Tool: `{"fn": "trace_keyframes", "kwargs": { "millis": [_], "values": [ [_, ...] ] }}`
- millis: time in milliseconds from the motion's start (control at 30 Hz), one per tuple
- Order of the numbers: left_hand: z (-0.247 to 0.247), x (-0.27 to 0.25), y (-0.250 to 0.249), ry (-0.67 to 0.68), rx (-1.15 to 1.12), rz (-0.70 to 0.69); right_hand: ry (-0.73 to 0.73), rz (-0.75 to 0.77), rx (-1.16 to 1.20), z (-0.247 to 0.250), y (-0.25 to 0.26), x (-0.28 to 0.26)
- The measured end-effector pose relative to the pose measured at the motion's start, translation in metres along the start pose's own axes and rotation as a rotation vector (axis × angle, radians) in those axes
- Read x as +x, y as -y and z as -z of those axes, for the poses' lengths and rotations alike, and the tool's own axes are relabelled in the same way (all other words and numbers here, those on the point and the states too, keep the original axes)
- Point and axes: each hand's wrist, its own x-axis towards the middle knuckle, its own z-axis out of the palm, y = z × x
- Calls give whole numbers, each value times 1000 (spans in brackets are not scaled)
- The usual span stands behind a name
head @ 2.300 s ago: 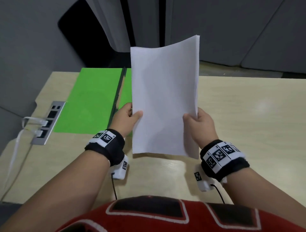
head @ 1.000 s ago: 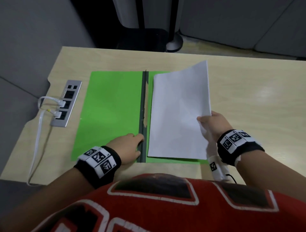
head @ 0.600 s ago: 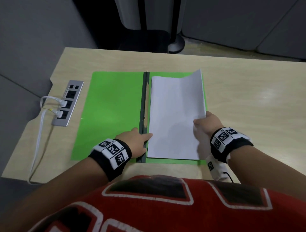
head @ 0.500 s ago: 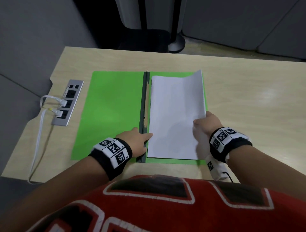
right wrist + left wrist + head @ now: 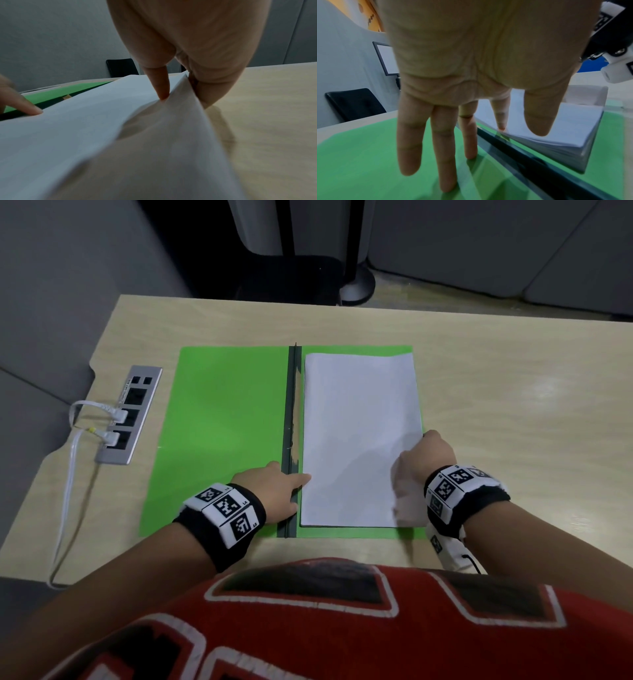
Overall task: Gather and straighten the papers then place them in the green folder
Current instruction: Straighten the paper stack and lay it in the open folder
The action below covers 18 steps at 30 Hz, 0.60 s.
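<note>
The green folder [image 5: 222, 433] lies spread flat on the table, its dark spine [image 5: 293, 412] running down the middle. A stack of white papers [image 5: 356, 433] lies on the folder's right half. My left hand [image 5: 274, 491] rests flat across the spine with straight fingers [image 5: 443, 155] on the green cover [image 5: 359, 162], the index tip touching the stack's left edge [image 5: 530, 136]. My right hand [image 5: 424, 457] pinches the stack's right edge, thumb [image 5: 159, 83] on top and fingers underneath, so that edge of the papers [image 5: 120, 135] is still raised a little.
A metal socket strip [image 5: 128, 416] with white plugs and a white cable [image 5: 68, 491] sits at the table's left edge. Bare wooden table [image 5: 531, 422] extends to the right. A black chair [image 5: 291, 278] stands beyond the far edge.
The papers went from upright in both hands to lying on the folder's right half. Their raised right edge has dropped nearly flat. My left hand moved onto the spine.
</note>
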Motion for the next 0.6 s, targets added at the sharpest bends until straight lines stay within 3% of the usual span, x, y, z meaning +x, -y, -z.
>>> {"fn": "trace_keyframes", "kwargs": {
  "millis": [400, 500, 600],
  "values": [
    [4, 5, 8, 13, -52, -12, -42, 12, -44, -6, 5, -14],
    [10, 7, 26, -19, -224, 18, -66, 65, -84, -7, 6, -16],
    [13, 14, 60, -161, -487, 177, -54, 74, -123, -5, 6, -18]
  ]
}}
